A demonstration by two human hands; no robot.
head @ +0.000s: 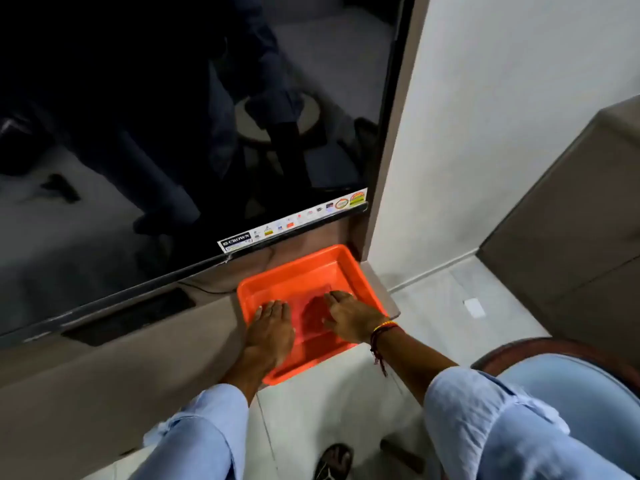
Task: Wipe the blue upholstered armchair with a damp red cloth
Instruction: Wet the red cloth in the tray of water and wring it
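An orange plastic tub (pixel 298 268) sits on a low ledge under a television. A red cloth (pixel 313 315) lies in the tub, apparently under water. My left hand (pixel 270 327) rests flat inside the tub, just left of the cloth, fingers together and pointing away from me. My right hand (pixel 349 317) lies over the cloth's right side with fingers spread, pressing on it. The blue upholstered armchair (pixel 585 386) shows at the lower right, with a dark wooden rim along its curved edge.
A large dark television screen (pixel 173 133) fills the upper left, right behind the tub. A white wall (pixel 485 133) and a brown cabinet (pixel 571 220) stand to the right. Pale floor tiles (pixel 450 306) lie between the tub and the armchair. A sandalled foot (pixel 332 460) shows below.
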